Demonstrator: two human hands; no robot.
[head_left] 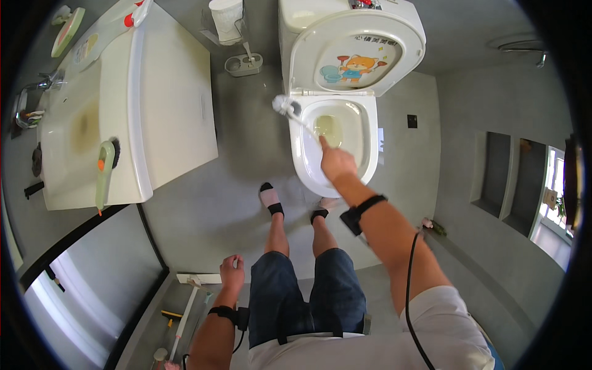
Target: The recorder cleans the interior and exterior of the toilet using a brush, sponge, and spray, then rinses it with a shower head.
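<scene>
My right hand (338, 164) reaches over the front of the toilet bowl (300, 161), closed round the white handle of a toilet brush (302, 123), with the index finger stretched along it. The round, pale brush head (282, 105) is held outside the bowl's left rim, near the seat hinge. Yellowish water (328, 129) stands in the bowl. Both the seat and the lid (308, 52) are raised; a cartoon sticker (357, 65) decorates the underside. My left hand (232, 271) hangs beside my left thigh, fingers curled in, with nothing visible in it.
A brush holder (243, 65) sits on the floor left of the toilet tank. The white sink (74, 123) at left carries a green-handled scrub brush (105, 176) and a bottle (139, 12). Cleaning tools (185, 314) lean at lower left. Wall niches (505, 176) are at right.
</scene>
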